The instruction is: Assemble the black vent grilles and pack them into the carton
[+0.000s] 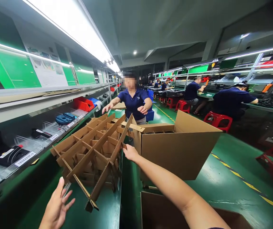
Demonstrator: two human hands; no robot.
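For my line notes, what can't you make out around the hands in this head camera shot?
Head view:
Right hand: fingertips hidden behind a strip of the brown corrugated cardboard grid divider.
Left hand: wrist cut off by the bottom edge.
Large open brown cardboard box: inside hidden by its own walls and flaps.
Lower brown cardboard box: cut off by the bottom edge, partly behind the right forearm.
White shelf labels: print too small to read.

My right hand [130, 152] holds the edge of a tilted corrugated cardboard divider grid [92, 151], its slats slotted crosswise, while my open left hand [56, 205] hovers just below it.
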